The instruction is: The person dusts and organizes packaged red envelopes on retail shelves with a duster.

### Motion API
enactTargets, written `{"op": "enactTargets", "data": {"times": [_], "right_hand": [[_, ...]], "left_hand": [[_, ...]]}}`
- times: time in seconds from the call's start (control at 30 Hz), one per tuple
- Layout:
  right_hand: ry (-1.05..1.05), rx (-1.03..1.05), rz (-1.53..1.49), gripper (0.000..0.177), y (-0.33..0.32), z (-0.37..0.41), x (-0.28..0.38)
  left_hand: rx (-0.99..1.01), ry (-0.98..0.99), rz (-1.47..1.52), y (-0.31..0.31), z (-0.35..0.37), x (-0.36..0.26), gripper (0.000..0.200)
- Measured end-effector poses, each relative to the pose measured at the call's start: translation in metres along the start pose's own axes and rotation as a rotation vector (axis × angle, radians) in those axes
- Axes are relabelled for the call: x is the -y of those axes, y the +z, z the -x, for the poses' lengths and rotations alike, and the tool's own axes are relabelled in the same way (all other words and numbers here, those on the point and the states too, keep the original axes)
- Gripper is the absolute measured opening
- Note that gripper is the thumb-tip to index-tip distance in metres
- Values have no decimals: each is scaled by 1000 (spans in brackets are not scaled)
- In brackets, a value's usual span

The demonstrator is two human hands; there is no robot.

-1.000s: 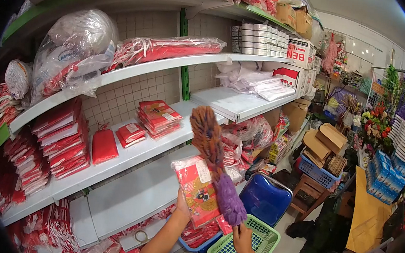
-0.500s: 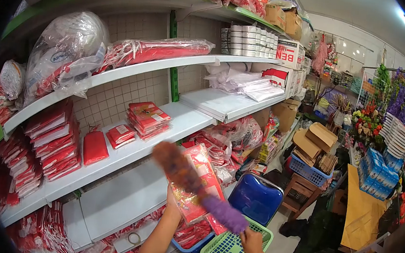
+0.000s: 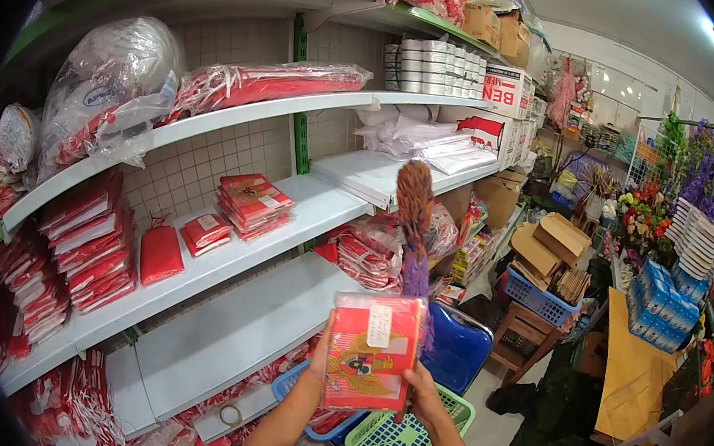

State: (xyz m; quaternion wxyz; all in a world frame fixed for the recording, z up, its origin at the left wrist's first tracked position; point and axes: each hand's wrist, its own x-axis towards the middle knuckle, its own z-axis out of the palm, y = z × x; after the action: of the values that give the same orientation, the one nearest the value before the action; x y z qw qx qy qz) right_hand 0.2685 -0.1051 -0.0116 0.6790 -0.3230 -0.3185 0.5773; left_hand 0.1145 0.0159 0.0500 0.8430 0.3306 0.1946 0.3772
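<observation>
At the far left, red packs [image 3: 96,243] are being stored in leaning piles on the white shelves [image 3: 220,330], probably so that single ones can be pulled out. A flatter stack [image 3: 252,205] is being stored lying down a little further along.

Near the middle, a red packet [image 3: 371,352] is being held up in front of the shelves with its printed face toward the camera and its white label uppermost, apparently so that it can be read. Its left edge is being gripped by the left hand [image 3: 320,357], which is closed on it. Its lower right corner is being pinched by the right hand [image 3: 425,395]. A duster [image 3: 415,198] is being clamped in that same hand behind the packet, its head pointing straight up, likely so that the print is not being covered.

Just below the hands, a green basket [image 3: 393,440] is being stood beside a blue basket [image 3: 290,380], seemingly for easy reach. At the right, well apart, flowers [image 3: 648,216] are being displayed.
</observation>
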Motion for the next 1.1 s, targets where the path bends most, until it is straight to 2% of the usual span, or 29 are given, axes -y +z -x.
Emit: {"op": "enactTargets", "data": {"times": [0.07, 0.13, 0.23, 0.33, 0.37, 0.4, 0.47, 0.5, 0.53, 0.57, 0.67, 0.7, 0.8, 0.87, 0.93, 0.97, 1.0, 1.03, 1.07, 1.1], "right_hand": [[23, -180, 168, 39, 21, -5, 6], [33, -174, 147, 36, 21, -6, 9], [-18, -207, 215, 32, 18, -8, 9], [-236, -271, 504, 32, 15, -16, 10], [-283, -286, 577, 32, 11, -22, 5], [-300, -273, 652, 30, 14, -23, 5], [-332, -244, 803, 27, 24, -26, 2], [-408, -211, 960, 28, 22, -31, -10], [-490, -134, 975, 30, 33, -29, -16], [-426, -133, 1009, 30, 49, -21, -18], [-270, -160, 1190, 29, 65, 2, -20], [-222, -171, 1263, 29, 62, 8, -26], [-363, -116, 1384, 28, 18, 22, -59], [-325, -188, 1392, 27, -3, 28, -59], [-267, -265, 1303, 26, -4, 30, -55], [-229, -302, 1210, 26, 2, 30, -47], [-189, -338, 1118, 25, 6, 31, -43], [-125, -316, 1133, 23, 6, 32, -47], [-210, -243, 1208, 22, 5, 32, -51], [-297, -170, 1281, 21, 3, 32, -55]], "left_hand": [[-25, -29, -79, 5, 1, 0, 59], [-10, -32, -122, 2, 0, 3, 55], [-102, 360, -711, -25, -13, 5, 44], [-194, 555, -672, -30, -7, 12, 45], [-180, 503, -797, -25, -2, 15, 47], [-143, 474, -799, -34, -11, 34, 51], [-123, 290, -469, -24, -11, 54, 53], [-114, 205, -325, -23, -9, 61, 53], [-78, 135, -225, -27, -9, 65, 53], [-40, 64, -125, -29, -10, 68, 53], [21, 123, 138, -41, -19, 63, 51], [-54, 67, 275, -30, -12, 51, 43], [232, 134, 387, -70, -15, 43, 42], [450, 183, 464, -55, -16, 17, 51], [224, 206, 447, -24, -5, -4, 65], [484, 199, 531, -38, -11, -1, 61], [317, 213, 454, -36, -10, 0, 60], [309, 167, 532, -33, -10, 2, 58], [302, 121, 608, -31, -10, 4, 57], [487, 161, 583, -60, -26, 20, 56]]}}
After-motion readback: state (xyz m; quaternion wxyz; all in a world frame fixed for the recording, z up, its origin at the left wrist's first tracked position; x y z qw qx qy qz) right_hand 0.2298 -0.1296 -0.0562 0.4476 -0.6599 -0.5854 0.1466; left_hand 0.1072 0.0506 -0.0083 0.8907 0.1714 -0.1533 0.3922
